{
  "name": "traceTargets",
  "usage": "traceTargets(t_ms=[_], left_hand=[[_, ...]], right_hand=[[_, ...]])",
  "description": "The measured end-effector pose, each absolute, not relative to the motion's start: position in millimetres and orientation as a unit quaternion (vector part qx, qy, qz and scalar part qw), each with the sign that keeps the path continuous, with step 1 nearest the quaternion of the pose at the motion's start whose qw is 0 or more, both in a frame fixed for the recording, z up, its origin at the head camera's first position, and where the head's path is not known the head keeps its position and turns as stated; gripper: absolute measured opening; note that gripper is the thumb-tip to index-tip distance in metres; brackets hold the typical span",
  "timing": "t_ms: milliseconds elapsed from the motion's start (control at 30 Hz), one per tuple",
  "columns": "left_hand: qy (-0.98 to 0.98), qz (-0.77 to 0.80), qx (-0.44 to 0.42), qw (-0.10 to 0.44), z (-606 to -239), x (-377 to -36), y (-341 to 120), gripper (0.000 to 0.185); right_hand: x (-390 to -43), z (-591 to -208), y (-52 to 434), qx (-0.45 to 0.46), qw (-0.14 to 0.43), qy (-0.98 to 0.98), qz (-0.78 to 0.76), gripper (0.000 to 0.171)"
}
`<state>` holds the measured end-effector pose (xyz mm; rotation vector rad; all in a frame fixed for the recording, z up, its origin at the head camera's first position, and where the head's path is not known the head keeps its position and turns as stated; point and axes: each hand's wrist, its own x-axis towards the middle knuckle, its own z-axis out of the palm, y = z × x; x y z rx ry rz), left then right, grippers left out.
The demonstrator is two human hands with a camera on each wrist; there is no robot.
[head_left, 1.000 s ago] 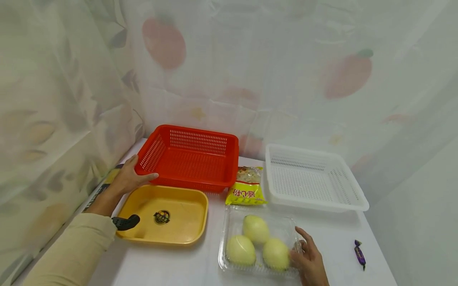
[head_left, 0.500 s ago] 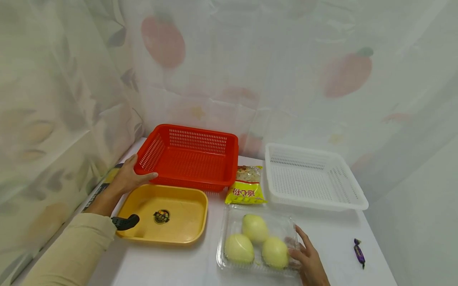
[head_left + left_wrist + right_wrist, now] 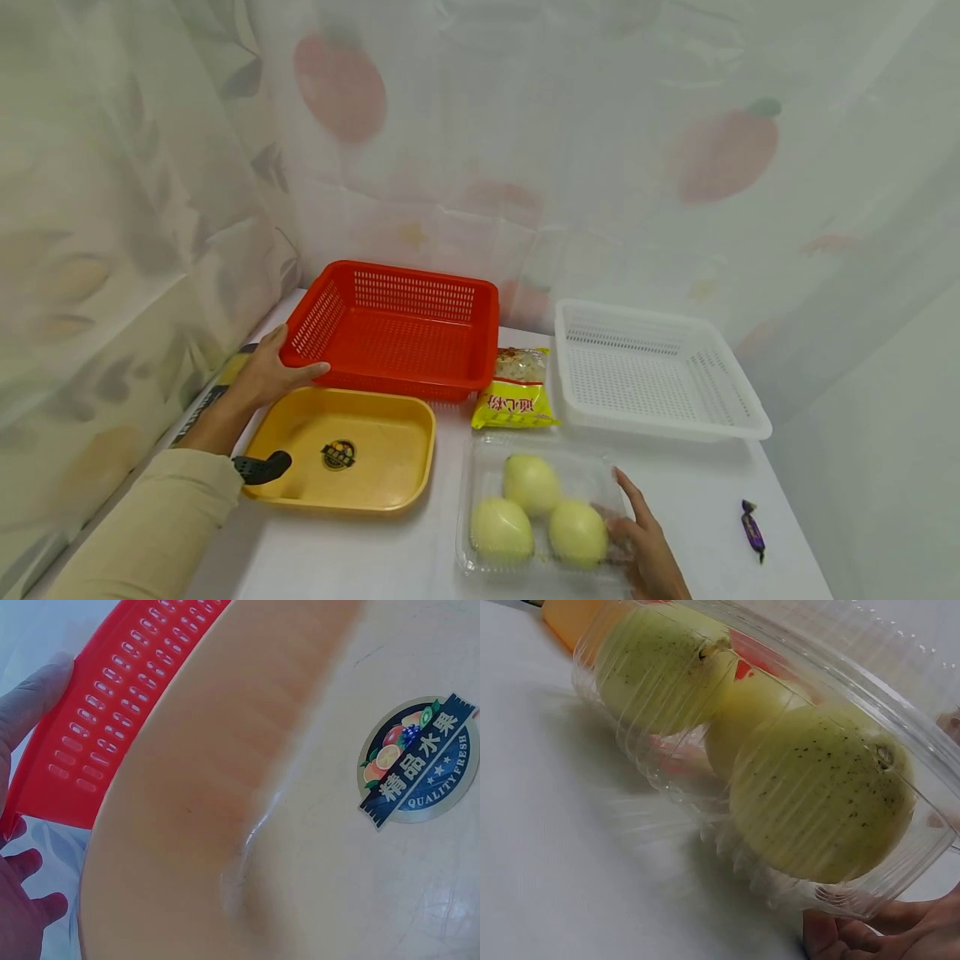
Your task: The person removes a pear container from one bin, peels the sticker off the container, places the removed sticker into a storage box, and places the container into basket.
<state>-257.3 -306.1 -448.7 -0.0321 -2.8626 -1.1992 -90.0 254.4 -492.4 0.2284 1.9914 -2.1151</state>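
My left hand (image 3: 268,372) grips the near left corner of the red perforated basket (image 3: 397,343). In the left wrist view, its thumb (image 3: 37,697) lies at the rim and the other fingers curl below the corner. The right hand (image 3: 651,546) holds the right side of a clear plastic container (image 3: 588,468). Three pale yellow-green round fruits (image 3: 502,530) sit inside it. From the right wrist view, fingers (image 3: 870,930) reach under the container's end, and its ridged underside stands over the white surface with shadow below.
A yellow tray (image 3: 382,467) sits before the red basket. Between the red basket and a white perforated basket (image 3: 660,392) lies a yellow food packet (image 3: 515,404). A purple-wrapped candy (image 3: 753,532) lies far right. Printed curtains (image 3: 525,167) stand behind the table.
The clear container with the fruits has shifted slightly and its tilt has changed a little, with the right hand still on it. The left hand stays at the red basket's corner.
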Motion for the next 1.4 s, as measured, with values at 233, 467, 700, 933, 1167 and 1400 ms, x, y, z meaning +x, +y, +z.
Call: traceTargets(t_ms=[233,467,700,933,1167,1400], left_hand=[[-0.924,-0.383,-0.006,0.014,-448,-257,-306,0.118],[-0.921,-0.39,-0.008,0.017,-449,-257,-308,0.118],[-0.919,-0.394,-0.009,0.021,-448,-256,-308,0.116],[-0.921,-0.389,-0.005,0.017,-449,-256,-306,0.117],[-0.92,-0.391,-0.002,0.014,-448,-257,-305,0.118],[-0.918,-0.397,-0.002,0.014,-448,-256,-305,0.117]], right_hand=[[-89,-491,252,0.071,0.127,0.665,-0.733,0.077],[-89,-487,251,0.079,0.149,0.637,-0.752,0.075],[-91,-481,248,0.098,0.155,0.642,-0.744,0.076],[-89,-482,247,0.102,0.145,0.641,-0.747,0.075],[-86,-482,247,0.091,0.099,0.661,-0.738,0.075],[-87,-470,245,0.066,0.083,0.668,-0.737,0.078]])
